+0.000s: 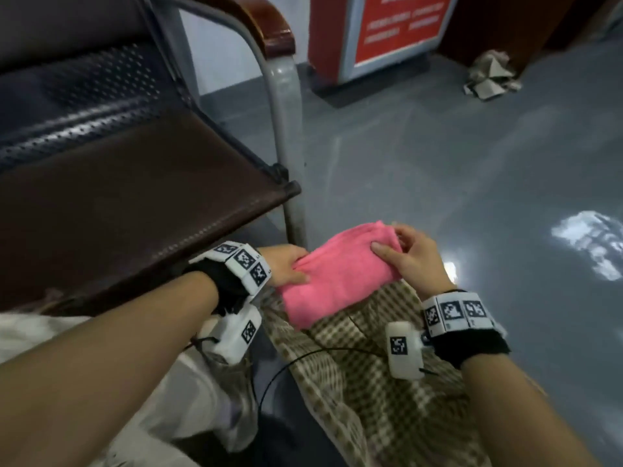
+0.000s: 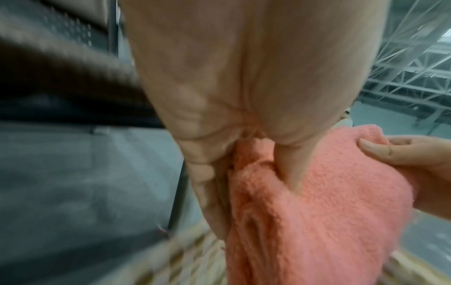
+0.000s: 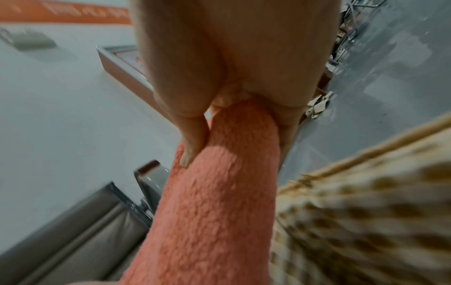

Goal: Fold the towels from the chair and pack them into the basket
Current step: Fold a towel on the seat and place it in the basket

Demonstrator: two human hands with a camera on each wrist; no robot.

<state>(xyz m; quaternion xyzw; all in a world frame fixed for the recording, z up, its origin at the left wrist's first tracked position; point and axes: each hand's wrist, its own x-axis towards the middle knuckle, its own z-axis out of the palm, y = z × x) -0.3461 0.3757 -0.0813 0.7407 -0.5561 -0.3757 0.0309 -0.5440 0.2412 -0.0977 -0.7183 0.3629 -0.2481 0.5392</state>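
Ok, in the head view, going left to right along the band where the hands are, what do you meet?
Left hand gripping one end → pink towel → right hand holding the other end → bright reflection on the floor.

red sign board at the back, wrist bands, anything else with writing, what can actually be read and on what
Nothing can be read in any view.
Red sign board: rows of white characters, too blurred to read.
Orange banner, right wrist view: pale lettering, blurred out.
Wrist bands and small white boxes: black-and-white square code patterns only, no words or numbers.
Pink towel: no label showing.
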